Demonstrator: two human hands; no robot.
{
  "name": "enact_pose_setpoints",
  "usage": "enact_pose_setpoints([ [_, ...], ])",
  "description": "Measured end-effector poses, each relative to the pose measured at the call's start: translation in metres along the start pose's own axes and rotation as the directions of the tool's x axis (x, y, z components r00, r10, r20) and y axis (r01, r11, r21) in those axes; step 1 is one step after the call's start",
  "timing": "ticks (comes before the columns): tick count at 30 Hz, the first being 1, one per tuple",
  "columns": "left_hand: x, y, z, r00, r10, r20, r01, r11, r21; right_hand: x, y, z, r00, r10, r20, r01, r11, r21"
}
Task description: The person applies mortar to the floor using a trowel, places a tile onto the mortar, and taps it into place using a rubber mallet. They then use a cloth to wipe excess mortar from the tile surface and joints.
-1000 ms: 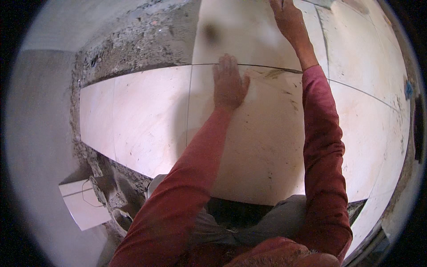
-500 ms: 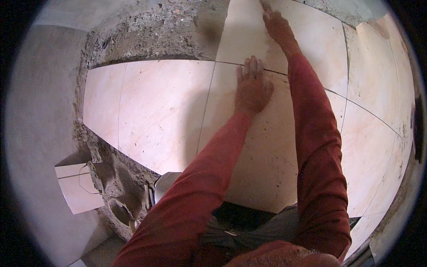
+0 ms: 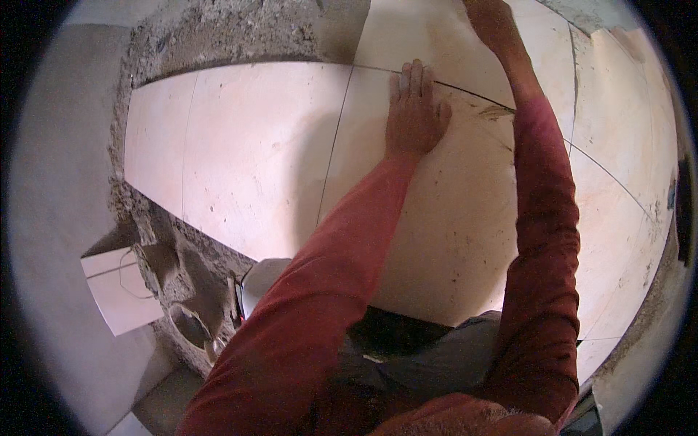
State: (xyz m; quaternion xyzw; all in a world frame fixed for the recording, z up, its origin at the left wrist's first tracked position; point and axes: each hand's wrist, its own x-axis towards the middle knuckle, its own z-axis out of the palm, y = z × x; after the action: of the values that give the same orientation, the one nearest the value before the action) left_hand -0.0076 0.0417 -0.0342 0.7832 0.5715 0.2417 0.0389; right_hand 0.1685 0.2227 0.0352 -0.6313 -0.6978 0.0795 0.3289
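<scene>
My left hand [image 3: 417, 112] lies flat on a cream floor tile [image 3: 429, 232], fingers stretched forward, their tips close to the dark joint at its far edge. Nothing is held in it. Further forward and to the right, my right hand [image 3: 500, 27] reaches over another cream tile [image 3: 403, 36], which is smudged brown beside the hand. The upper picture edge cuts off its fingers, so their grip and anything in them stay hidden. Between the two hands, a muddy smear [image 3: 494, 112] marks the near tile just by the joint.
Rough grey mortar [image 3: 233, 33] fills the untiled strip at the far left. More laid tiles [image 3: 240, 152] run to the left wall [image 3: 58, 145]. At the lower left, a cut tile piece [image 3: 123, 291] rests beside a mortar-smeared round opening [image 3: 190, 327]. More tiles [image 3: 611, 109] cover the right side.
My right hand has moved right and forward, partly out of the picture. My left hand stays flat on the tile. The muddy smear by the joint now shows. The view has tilted slightly.
</scene>
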Motion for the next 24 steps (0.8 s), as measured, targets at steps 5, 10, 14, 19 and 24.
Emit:
enact_pose_setpoints([
  [5,0.009,0.014,0.007,0.997,-0.001,-0.072,0.0,1.0,-0.013,-0.074,0.045,-0.023,0.974,-0.191,0.122,0.207,0.969,-0.133],
  [10,-0.006,0.001,0.007,0.999,-0.021,-0.025,0.023,0.996,0.085,-0.107,-0.02,-0.081,0.9,0.298,0.317,-0.349,0.93,0.117],
  [14,0.01,0.01,0.011,0.997,0.018,-0.074,-0.012,0.997,0.078,-0.148,0.006,-0.051,0.964,0.122,0.235,-0.142,0.987,0.071],
  [19,0.0,0.001,0.009,0.999,-0.006,-0.046,0.01,0.997,0.078,-0.141,-0.046,-0.085,0.937,0.156,0.312,-0.21,0.966,0.148],
  [24,0.014,0.016,0.011,0.998,0.015,-0.068,-0.012,0.999,0.04,-0.174,0.014,-0.041,0.959,-0.064,0.278,0.073,0.997,-0.024],
])
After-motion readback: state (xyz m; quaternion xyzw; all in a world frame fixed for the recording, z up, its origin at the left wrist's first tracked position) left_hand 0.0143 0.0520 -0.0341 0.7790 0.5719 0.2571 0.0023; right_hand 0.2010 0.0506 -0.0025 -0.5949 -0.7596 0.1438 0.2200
